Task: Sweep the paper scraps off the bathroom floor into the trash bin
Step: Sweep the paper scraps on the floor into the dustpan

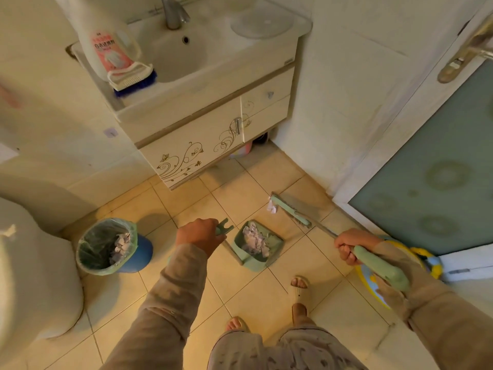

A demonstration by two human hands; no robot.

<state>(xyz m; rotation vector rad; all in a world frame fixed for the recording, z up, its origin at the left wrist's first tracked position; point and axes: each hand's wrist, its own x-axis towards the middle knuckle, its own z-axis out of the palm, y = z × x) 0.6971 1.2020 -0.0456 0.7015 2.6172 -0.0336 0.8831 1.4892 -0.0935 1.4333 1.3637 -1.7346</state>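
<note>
My left hand (198, 236) grips the top of the green dustpan's handle (222, 228). The dustpan (262, 256) rests on the tiled floor with a heap of crumpled paper scraps (254, 241) in it. My right hand (350, 245) is closed around the green broom handle (378, 265). The broom head (290, 210) lies on the floor beyond the dustpan, and one paper scrap (271, 208) sits against its left end. The blue trash bin (112, 245), lined with a green bag, stands left of the dustpan and holds some scraps.
A sink cabinet (202, 140) stands ahead, a white toilet (34, 276) at the left, a frosted door (432, 188) at the right. My two sandalled feet (300, 284) are just behind the dustpan. A yellow and blue object (426, 259) lies by the door.
</note>
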